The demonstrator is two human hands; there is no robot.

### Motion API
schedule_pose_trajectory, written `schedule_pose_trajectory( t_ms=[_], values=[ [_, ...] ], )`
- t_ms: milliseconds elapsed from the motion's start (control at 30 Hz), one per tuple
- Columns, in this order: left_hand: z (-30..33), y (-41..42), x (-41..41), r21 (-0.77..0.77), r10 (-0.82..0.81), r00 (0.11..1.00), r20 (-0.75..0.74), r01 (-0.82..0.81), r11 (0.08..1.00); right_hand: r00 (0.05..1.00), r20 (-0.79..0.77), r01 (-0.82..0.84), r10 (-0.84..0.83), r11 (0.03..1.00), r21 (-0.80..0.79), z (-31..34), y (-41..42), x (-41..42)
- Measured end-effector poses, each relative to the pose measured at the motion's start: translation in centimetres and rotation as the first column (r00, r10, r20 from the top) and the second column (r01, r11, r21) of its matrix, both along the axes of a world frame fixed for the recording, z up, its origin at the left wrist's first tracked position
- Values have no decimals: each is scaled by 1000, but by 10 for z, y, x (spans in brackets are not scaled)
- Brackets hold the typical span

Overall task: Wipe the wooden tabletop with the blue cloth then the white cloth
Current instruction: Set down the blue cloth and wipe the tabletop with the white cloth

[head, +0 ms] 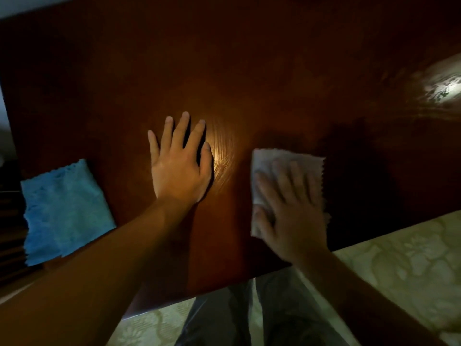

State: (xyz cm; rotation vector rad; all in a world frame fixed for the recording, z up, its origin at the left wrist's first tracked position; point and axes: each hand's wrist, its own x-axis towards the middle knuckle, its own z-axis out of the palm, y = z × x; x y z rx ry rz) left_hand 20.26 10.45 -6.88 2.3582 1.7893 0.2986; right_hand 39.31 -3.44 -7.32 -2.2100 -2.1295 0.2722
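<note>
wooden tabletop: white-cloth pass under way

wooden tabletop (249,71) filling most of the view, dark reddish-brown, glossy, fine grain lit in a warm patch near centre, a pale glare at 3 o'clock. white cloth (282,161) lying at about 4 o'clock from centre, near the front edge, pinned flat beneath the right hand (291,208); fingers spread and straight, palm down, pressing rather than gripping; blurred, likely mid-stroke. left hand (179,168) flat on bare wood at centre, fingers splayed wide, holding nothing, seemingly bracing. blue cloth (64,211) set aside at 8 o'clock, well apart from both hands, overhanging the left edge slightly.

judging by the layout: blue stage probably finished, white stage in hand.

to do it well: keep the palm flat for even pressure, work in long overlapping strokes along the grain, lift the bracing hand before passing under it, cover the far half at 12 o'clock, avoid dragging the cloth off the near edge.

textures: blue cloth plush, fluffy, roughly square with zigzag-cut edges; white cloth thinner, smoother, same pinked border, slightly creased. polished surface likely slick, prone to streaks and fingerprints.
</note>
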Motion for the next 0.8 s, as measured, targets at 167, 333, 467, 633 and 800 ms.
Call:
schedule_pose_trajectory(
  t_ms=[167, 333, 467, 633, 800],
  values=[
    [0, 0, -1, 4, 0, 1000, -1, 0, 1000, 979, 57, 193, -195, 981, 30, -1, 26, 63],
    [0, 2, 0, 6, -2, 1000, -15, 2, 1000, 965, 55, 258, -258, 966, 17, -2, 30, 52],
    [0, 3, 0, 0, -1, 1000, -22, 1, 1000, 965, 48, 259, -259, 966, -5, 0, 36, 28],
    [0, 2, 0, 0, -3, 1000, -23, 3, 1000, 997, 36, 64, -64, 998, -18, 4, 52, -39],
    [0, 3, 1, -5, -7, 999, -36, 6, 1000, 1000, 1, -25, 25, 999, 26, 2, 55, -62]
  ],
)
